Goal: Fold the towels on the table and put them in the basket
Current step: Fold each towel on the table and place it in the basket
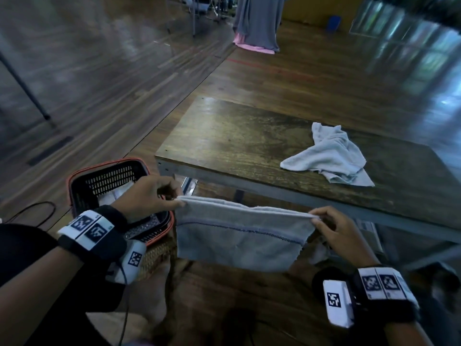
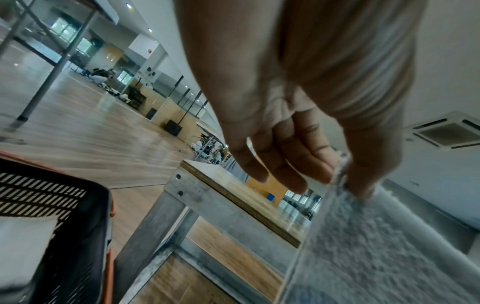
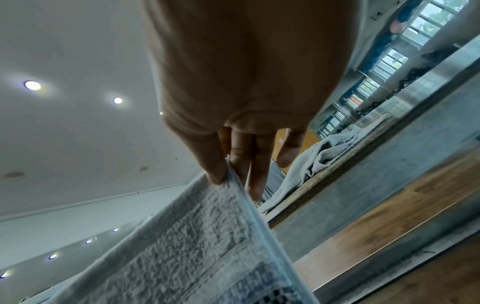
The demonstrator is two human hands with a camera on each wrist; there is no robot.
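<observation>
A folded grey towel point(image 1: 239, 240) with a blue stitched stripe hangs in the air between my hands, in front of the table's near edge. My left hand point(image 1: 174, 199) pinches its top left corner, and my right hand point(image 1: 318, 218) pinches its top right corner. The left wrist view shows thumb and fingers of the left hand point(image 2: 342, 181) closed on the towel point(image 2: 369, 246). In the right wrist view my right hand point(image 3: 226, 174) pinches the towel's point(image 3: 194, 246) edge. A black basket point(image 1: 104, 181) with an orange rim stands on the floor to the left, with a white folded towel point(image 1: 117, 193) inside. A crumpled pale towel point(image 1: 331, 156) lies on the table.
The wooden table point(image 1: 237, 136) with a metal frame stands ahead and to the right, its corner leg point(image 2: 155, 226) right next to the basket point(image 2: 64, 216). A black cable point(image 1: 32, 211) runs on the wooden floor at the left. Grey and pink cloth point(image 1: 257, 23) hangs far behind.
</observation>
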